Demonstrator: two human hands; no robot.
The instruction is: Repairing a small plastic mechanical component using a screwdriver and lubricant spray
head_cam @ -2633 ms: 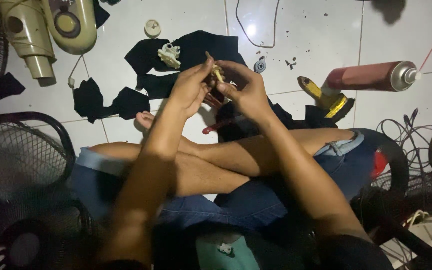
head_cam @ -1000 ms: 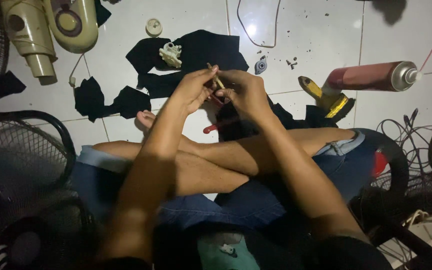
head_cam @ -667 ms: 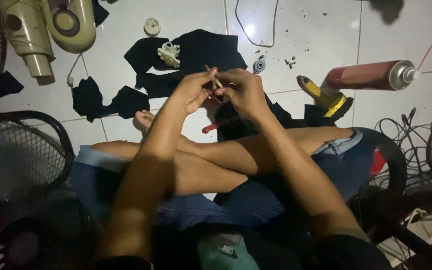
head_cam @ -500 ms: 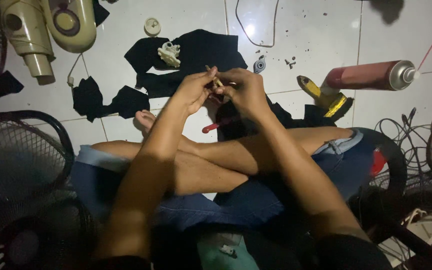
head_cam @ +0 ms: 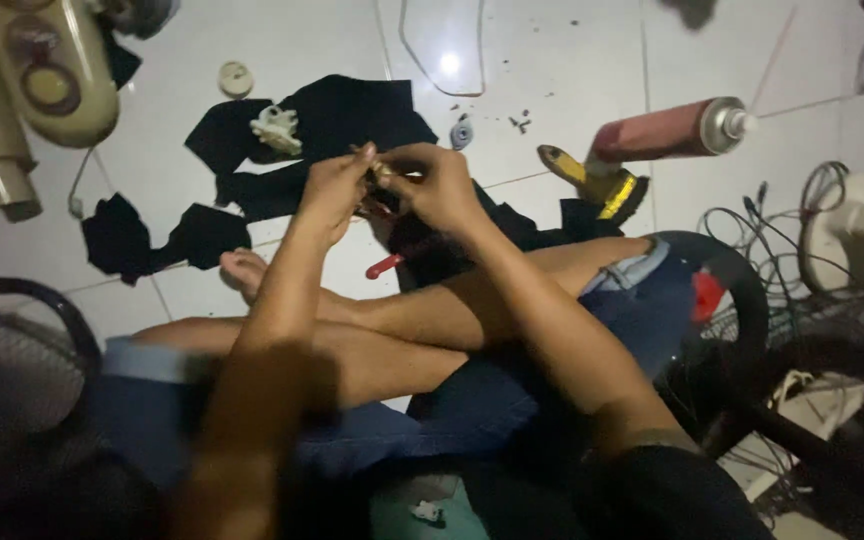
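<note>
Pinching a small brass-coloured part [head_cam: 380, 167] between both hands, left hand [head_cam: 332, 192] and right hand [head_cam: 439, 185] clenched on it above the tiled floor [head_cam: 572, 60] | risk: I judge it could slip onto the black cloth [head_cam: 342, 120] and vanish.

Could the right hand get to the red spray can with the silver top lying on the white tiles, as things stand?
Probably yes. The red spray can lies on its side on bare tile, on the same side as the right hand, with nothing between them. But that hand, with the left hand, grips a small part.
</note>
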